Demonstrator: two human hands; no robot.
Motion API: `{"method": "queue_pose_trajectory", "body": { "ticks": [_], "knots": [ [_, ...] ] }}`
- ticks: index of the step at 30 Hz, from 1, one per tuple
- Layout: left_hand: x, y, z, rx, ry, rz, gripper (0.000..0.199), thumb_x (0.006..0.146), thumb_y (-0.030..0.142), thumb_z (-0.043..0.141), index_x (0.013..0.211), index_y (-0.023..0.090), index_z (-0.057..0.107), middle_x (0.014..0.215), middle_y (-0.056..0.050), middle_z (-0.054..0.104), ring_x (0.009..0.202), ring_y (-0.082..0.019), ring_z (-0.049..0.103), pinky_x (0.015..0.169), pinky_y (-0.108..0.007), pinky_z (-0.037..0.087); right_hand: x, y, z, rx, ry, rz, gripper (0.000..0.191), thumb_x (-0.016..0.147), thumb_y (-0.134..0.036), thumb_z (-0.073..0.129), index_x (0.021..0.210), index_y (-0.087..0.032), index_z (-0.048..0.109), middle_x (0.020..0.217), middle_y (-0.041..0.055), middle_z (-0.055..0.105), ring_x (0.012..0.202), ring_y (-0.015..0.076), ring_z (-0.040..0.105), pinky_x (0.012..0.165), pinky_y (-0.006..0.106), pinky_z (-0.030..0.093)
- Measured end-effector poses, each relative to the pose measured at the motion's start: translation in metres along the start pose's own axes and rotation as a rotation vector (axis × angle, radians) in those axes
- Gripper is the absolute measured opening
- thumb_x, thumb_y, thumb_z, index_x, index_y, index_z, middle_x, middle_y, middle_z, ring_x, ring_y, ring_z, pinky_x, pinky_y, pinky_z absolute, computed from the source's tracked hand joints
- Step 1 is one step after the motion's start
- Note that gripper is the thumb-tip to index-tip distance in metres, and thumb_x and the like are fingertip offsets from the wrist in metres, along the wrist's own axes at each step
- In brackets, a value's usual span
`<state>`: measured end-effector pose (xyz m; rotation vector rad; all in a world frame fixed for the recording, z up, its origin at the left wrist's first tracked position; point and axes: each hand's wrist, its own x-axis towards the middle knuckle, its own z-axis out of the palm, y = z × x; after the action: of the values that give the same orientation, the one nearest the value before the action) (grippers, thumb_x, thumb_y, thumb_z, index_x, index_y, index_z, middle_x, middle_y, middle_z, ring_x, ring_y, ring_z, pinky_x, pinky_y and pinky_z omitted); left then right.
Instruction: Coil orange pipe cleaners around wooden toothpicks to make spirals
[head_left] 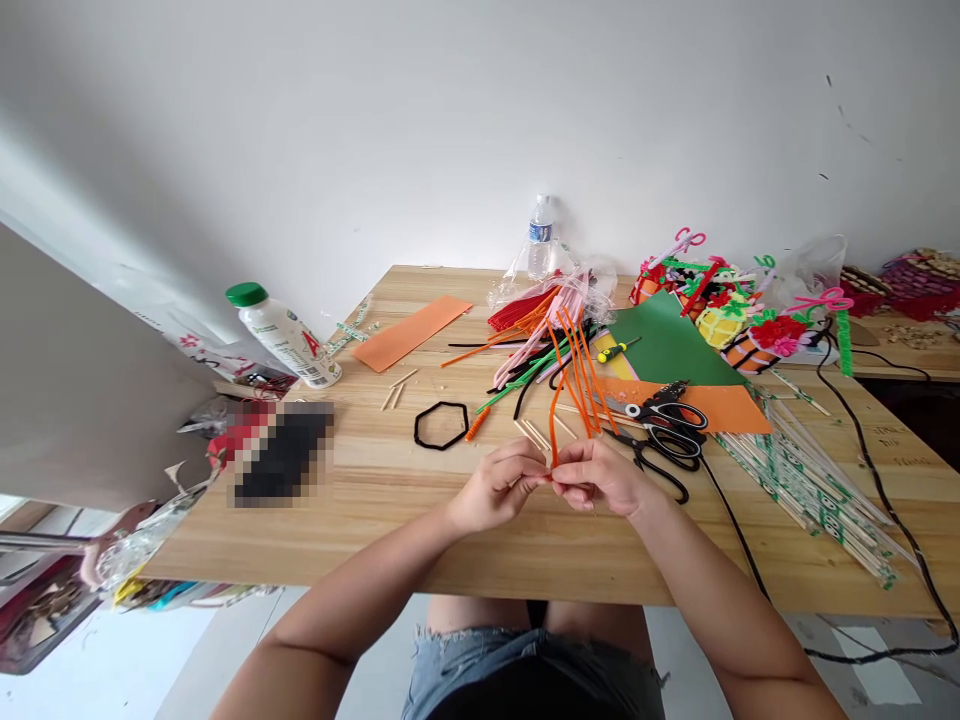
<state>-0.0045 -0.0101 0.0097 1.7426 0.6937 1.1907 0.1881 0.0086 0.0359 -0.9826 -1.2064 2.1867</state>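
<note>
An orange pipe cleaner (553,425) stands up from between my two hands, above the front part of the wooden table. My left hand (499,488) pinches its lower end with the fingers closed. Close against it, my right hand (600,475) pinches the same pipe cleaner between thumb and forefinger. Several more orange pipe cleaners (581,365) lie just beyond my hands. A black pipe cleaner bent into a hexagon (441,447) rests to the left, with a coiled orange piece (477,424) next to it. Scissors (664,440) lie right of my right hand.
Pink, red and green pipe cleaners (532,345) are heaped at the back, near a water bottle (540,235). A white bottle (289,340) with a green cap stands left. At right are decorated baskets (765,345), wrapped chopsticks (817,500), a screwdriver (619,350) and a black cable (874,455).
</note>
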Motion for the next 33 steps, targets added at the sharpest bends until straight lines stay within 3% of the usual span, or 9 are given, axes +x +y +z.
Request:
{"method": "queue_pose_trajectory", "body": {
  "ticks": [6, 10, 13, 15, 20, 25, 33],
  "knots": [
    [0.002, 0.003, 0.003, -0.162, 0.118, -0.096, 0.021, 0.079, 0.037, 0.071, 0.088, 0.018, 0.071, 0.085, -0.009, 0.065, 0.079, -0.018, 0.06, 0.072, -0.031, 0.048, 0.0, 0.005, 0.006, -0.267, 0.219, -0.355, 0.024, 0.071, -0.036, 0.074, 0.067, -0.013, 0.066, 0.056, -0.0008, 0.059, 0.042, 0.0055, 0.041, 0.04, 0.02, 0.03],
    [0.003, 0.007, 0.008, -0.411, 0.162, -0.253, 0.029, 0.073, 0.038, 0.077, 0.09, 0.017, 0.067, 0.084, -0.005, 0.062, 0.069, -0.012, 0.054, 0.061, -0.025, 0.044, -0.002, 0.006, 0.009, -0.581, 0.386, -0.668, 0.014, 0.078, -0.029, 0.067, 0.073, -0.016, 0.068, 0.067, 0.0026, 0.066, 0.056, 0.0116, 0.055, 0.05, 0.024, 0.043],
    [0.004, 0.008, 0.01, -0.393, 0.189, -0.345, 0.032, 0.07, 0.042, 0.079, 0.08, 0.014, 0.065, 0.072, -0.002, 0.06, 0.061, -0.01, 0.049, 0.059, -0.024, 0.041, -0.002, 0.008, 0.01, -0.786, 0.445, -0.862, 0.011, 0.082, -0.024, 0.063, 0.073, -0.018, 0.067, 0.069, 0.0035, 0.067, 0.059, 0.013, 0.057, 0.051, 0.024, 0.045],
    [0.003, 0.007, 0.01, -0.324, 0.215, -0.343, 0.032, 0.071, 0.044, 0.077, 0.075, 0.014, 0.064, 0.069, -0.001, 0.058, 0.062, -0.011, 0.05, 0.061, -0.025, 0.042, 0.0, 0.01, 0.01, -0.84, 0.439, -0.908, 0.012, 0.082, -0.023, 0.062, 0.073, -0.018, 0.067, 0.069, 0.0037, 0.067, 0.058, 0.0129, 0.058, 0.05, 0.024, 0.046],
    [0.001, 0.009, 0.007, -0.062, 0.207, -0.13, 0.018, 0.081, 0.034, 0.068, 0.078, 0.016, 0.068, 0.078, -0.007, 0.063, 0.074, -0.016, 0.058, 0.069, -0.029, 0.046, 0.0, 0.012, 0.011, -0.699, 0.38, -0.702, 0.013, 0.082, -0.028, 0.063, 0.077, -0.016, 0.068, 0.075, 0.0053, 0.07, 0.066, 0.0155, 0.064, 0.059, 0.026, 0.053],
    [0.001, 0.01, 0.003, 0.144, 0.116, 0.026, 0.013, 0.084, 0.026, 0.063, 0.083, 0.018, 0.073, 0.082, -0.011, 0.066, 0.076, -0.02, 0.06, 0.071, -0.032, 0.048, -0.003, 0.005, 0.008, -0.436, 0.266, -0.347, 0.023, 0.075, -0.036, 0.071, 0.069, -0.014, 0.066, 0.053, -0.0012, 0.059, 0.042, 0.0078, 0.048, 0.04, 0.021, 0.041],
    [-0.003, 0.001, -0.001, 0.147, 0.013, 0.064, 0.013, 0.085, 0.024, 0.063, 0.09, 0.022, 0.075, 0.085, -0.012, 0.068, 0.082, -0.022, 0.061, 0.077, -0.036, 0.048, -0.004, -0.003, 0.005, -0.199, 0.088, -0.148, 0.031, 0.07, -0.04, 0.077, 0.066, -0.011, 0.065, 0.059, 0.0022, 0.065, 0.038, 0.0061, 0.048, 0.035, 0.02, 0.039]
  ]
}}
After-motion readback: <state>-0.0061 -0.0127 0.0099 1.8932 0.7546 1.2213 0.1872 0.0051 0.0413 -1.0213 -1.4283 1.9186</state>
